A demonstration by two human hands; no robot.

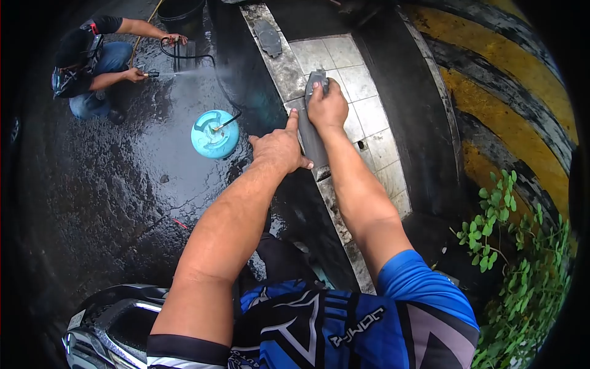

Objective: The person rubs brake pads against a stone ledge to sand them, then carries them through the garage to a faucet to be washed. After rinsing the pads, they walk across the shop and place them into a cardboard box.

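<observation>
My right hand (pixel 329 106) is wrapped round a dark grey brake pad (pixel 317 79), its thumb along the near face. Under it, a long flat grey strip (pixel 312 138) lies lengthwise on the narrow concrete ledge (pixel 297 86). My left hand (pixel 276 149) rests at the strip's left side with its fingers spread, index fingertip and thumb tip on the strip's edge. Farther up the ledge lies a second grey brake pad (pixel 268 38), flat, with small lugs at its edges.
White tiles (pixel 362 101) border the ledge on the right. At upper left a crouching person (pixel 101 71) sprays water at a dark block. A turquoise bucket (pixel 215 134) with a hose stands on the wet floor. A motorcycle (pixel 117 329) is at lower left, leafy branches (pixel 528 277) at lower right.
</observation>
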